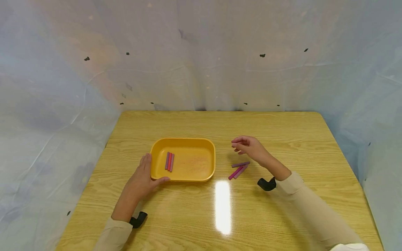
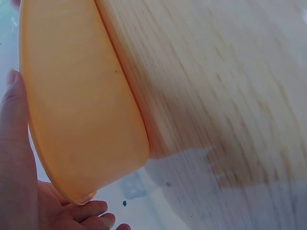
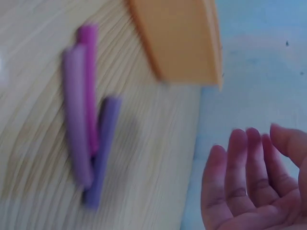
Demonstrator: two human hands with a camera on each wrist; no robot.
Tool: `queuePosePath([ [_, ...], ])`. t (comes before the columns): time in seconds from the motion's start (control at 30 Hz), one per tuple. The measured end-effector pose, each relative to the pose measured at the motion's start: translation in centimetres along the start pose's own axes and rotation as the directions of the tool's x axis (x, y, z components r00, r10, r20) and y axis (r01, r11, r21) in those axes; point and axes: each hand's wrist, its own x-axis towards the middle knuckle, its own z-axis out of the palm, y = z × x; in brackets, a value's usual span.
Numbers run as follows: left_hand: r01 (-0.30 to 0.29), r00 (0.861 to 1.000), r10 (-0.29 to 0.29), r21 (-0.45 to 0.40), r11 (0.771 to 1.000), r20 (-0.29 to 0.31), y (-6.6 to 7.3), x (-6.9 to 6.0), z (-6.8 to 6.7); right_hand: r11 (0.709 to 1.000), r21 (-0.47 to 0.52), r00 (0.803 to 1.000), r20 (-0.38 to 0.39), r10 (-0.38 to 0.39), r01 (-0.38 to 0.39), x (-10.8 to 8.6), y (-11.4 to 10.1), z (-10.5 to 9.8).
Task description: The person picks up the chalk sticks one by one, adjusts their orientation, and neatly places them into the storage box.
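Observation:
A shallow yellow plastic tray (image 1: pixel 198 164) stands on the table. Side by side at its left end lie three slim matte sticks, a red stick (image 1: pixel 170 161) between two mauve ones. My left hand (image 1: pixel 141 179) rests against the tray's left front corner, fingers along the end wall, thumb over the front rim. To the right of the tray, three more sticks lie loosely together: a magenta stick (image 3: pixel 89 86), a pinkish-mauve stick (image 3: pixel 76 117) and a purple stick (image 3: pixel 102 153). Just beyond them my right hand (image 1: pixel 251 148) hovers with loosely bent fingers, holding nothing.
The wood-grain table (image 1: pixel 267 122) ends at a pale plastic sheet (image 1: pixel 201 69) hung behind and at both sides. A bright light reflection (image 1: pixel 223 207) shows on the tabletop in front. Each wrist carries a black mount (image 1: pixel 266 184).

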Motion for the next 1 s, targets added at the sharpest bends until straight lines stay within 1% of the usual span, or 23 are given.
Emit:
queuePosePath([
  [0.07, 0.002, 1.000, -0.002, -0.002, 1.000, -0.001, 0.0, 0.0, 0.0, 0.999, -0.044, 1.000, 0.009, 0.000, 0.000, -0.5, 0.5, -0.8],
  [0.17, 0.002, 1.000, -0.002, -0.002, 1.000, -0.005, 0.0, -0.1, 0.0, 0.998, -0.069, 1.000, 0.029, 0.007, -0.005, -1.0, 1.3, -1.7],
  [0.23, 0.002, 1.000, -0.002, -0.002, 1.000, -0.007, 0.0, -0.1, 0.0, 0.989, -0.145, 0.999, 0.036, -0.004, 0.009, -1.2, 1.9, -2.0],
  [0.3, 0.002, 1.000, -0.002, -0.001, 1.000, -0.006, 0.1, -0.1, 0.0, 0.973, -0.229, 0.999, 0.043, -0.019, 0.029, -1.4, 2.3, -2.1],
  [0.4, 0.002, 1.000, -0.002, 0.004, 1.000, -0.006, 0.1, 0.0, 0.0, 0.930, -0.358, 0.995, 0.079, -0.062, 0.086, -1.5, 2.7, -1.9],
  [0.43, 0.001, 1.000, -0.001, 0.003, 1.000, -0.007, 0.1, 0.0, 0.0, 0.921, -0.376, 0.993, 0.098, -0.069, 0.101, -1.5, 2.8, -1.8],
  [0.57, -0.004, 1.000, 0.004, 0.008, 1.000, -0.015, 0.0, 0.0, 0.1, 0.895, -0.428, 0.985, 0.164, -0.056, 0.123, -1.5, 3.0, -1.0],
  [0.7, -0.003, 1.000, 0.003, 0.016, 1.000, -0.022, -0.1, 0.0, 0.2, 0.868, -0.479, 0.980, 0.194, -0.039, 0.129, -1.3, 3.5, -0.4],
  [0.9, -0.003, 1.000, 0.003, 0.018, 1.000, -0.026, 0.0, -0.1, 0.2, 0.847, -0.500, 0.963, 0.263, -0.051, 0.181, -0.9, 3.8, 0.1],
  [1.0, -0.001, 1.000, 0.001, 0.016, 1.000, -0.023, 0.1, -0.1, 0.1, 0.836, -0.511, 0.958, 0.282, -0.054, 0.198, -0.6, 3.9, 0.2],
])
